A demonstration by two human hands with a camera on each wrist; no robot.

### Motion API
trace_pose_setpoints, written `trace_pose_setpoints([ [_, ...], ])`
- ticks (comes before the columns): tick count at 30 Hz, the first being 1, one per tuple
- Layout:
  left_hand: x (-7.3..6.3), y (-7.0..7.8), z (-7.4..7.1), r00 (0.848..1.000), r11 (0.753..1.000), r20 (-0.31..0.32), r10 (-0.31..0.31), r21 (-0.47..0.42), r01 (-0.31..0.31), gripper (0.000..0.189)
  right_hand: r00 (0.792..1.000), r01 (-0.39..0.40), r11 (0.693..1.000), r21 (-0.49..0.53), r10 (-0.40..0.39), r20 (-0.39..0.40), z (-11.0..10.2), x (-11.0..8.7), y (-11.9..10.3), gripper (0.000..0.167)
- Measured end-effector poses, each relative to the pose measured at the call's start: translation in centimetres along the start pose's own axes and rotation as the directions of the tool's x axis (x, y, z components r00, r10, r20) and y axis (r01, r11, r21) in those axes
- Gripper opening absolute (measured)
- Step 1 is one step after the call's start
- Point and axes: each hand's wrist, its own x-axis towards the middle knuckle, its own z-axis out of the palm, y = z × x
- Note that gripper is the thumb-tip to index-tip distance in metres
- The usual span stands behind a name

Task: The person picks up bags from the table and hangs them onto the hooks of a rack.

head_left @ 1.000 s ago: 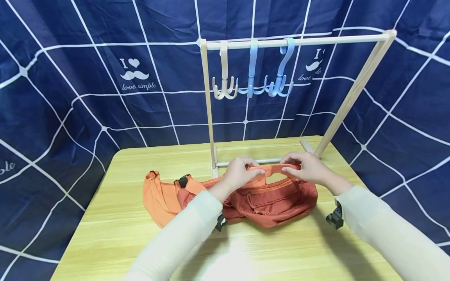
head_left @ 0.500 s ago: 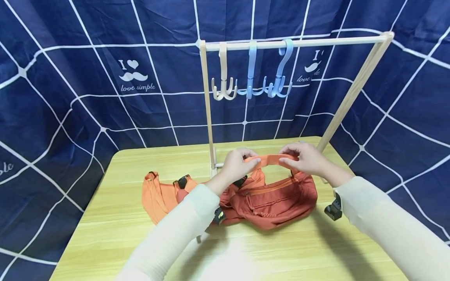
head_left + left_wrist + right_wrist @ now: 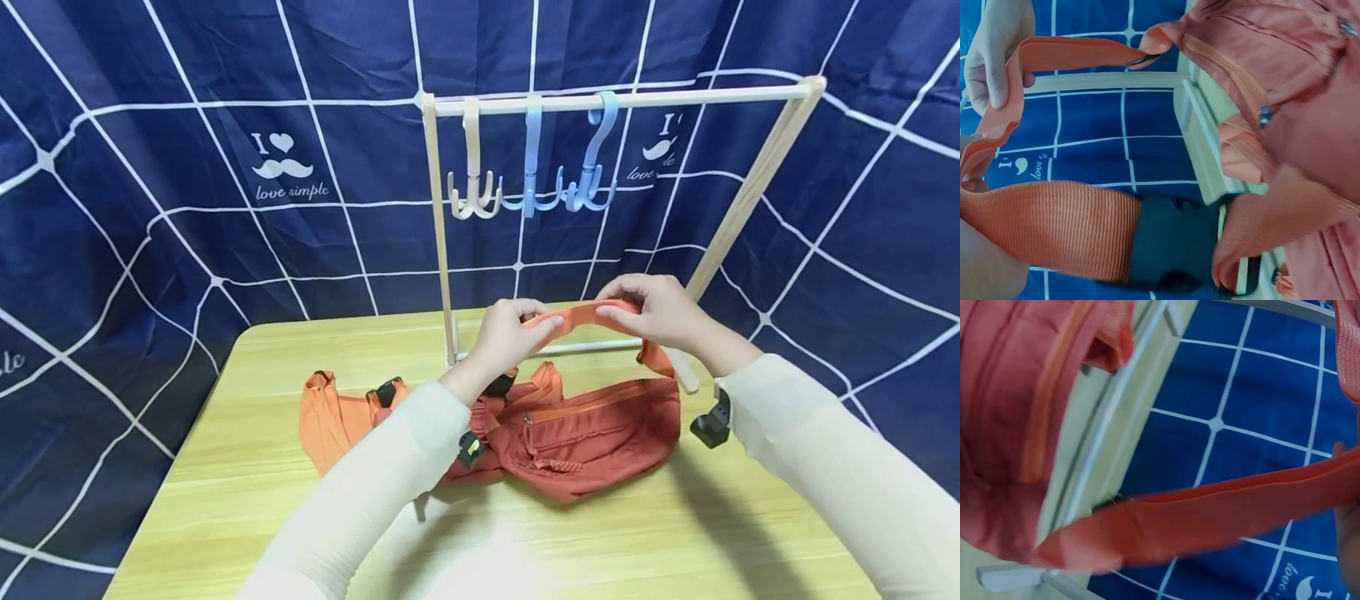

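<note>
A rust-red waist bag [image 3: 592, 433] with an orange zipper edge lies on the table. Its orange strap [image 3: 579, 315] is raised in an arch above the bag. My left hand [image 3: 510, 337] pinches the strap on the left of the arch, while my right hand [image 3: 656, 312] pinches it a short way to the right. In the left wrist view a black buckle [image 3: 1175, 244] joins the strap near the bag. The right wrist view has the strap [image 3: 1210, 519] stretching from the bag's end up to the fingers at the right edge.
Behind the bag stands a wooden rack [image 3: 757, 183]. From its top bar hang a cream hook [image 3: 472, 167] and two blue hooks, one a straight blue hook [image 3: 532, 158], the other a curved blue hook [image 3: 594, 158]. An orange bag [image 3: 330, 417] lies left on the table [image 3: 247, 517].
Both hands have risen, lifting the strap higher above the bag. The right end of the bag's strap is now pulled up, and the opening under the arch has widened.
</note>
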Motion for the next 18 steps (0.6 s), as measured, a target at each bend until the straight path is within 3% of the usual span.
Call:
trace_pose_setpoints([
  [8, 0.7, 1.6, -0.4, 0.997, 1.000, -0.076, -0.015, 0.009, 0.015, 0.016, 0.995, -0.097, 0.995, -0.018, 0.097, -0.012, -1.7, 1.3, -0.7, 0.006],
  [18, 1.0, 3.6, -0.5, 0.996, 0.998, -0.069, -0.049, 0.033, 0.052, 0.014, 0.975, -0.215, 0.976, 0.028, 0.216, -0.043, -3.1, 1.9, -0.9, 0.011],
])
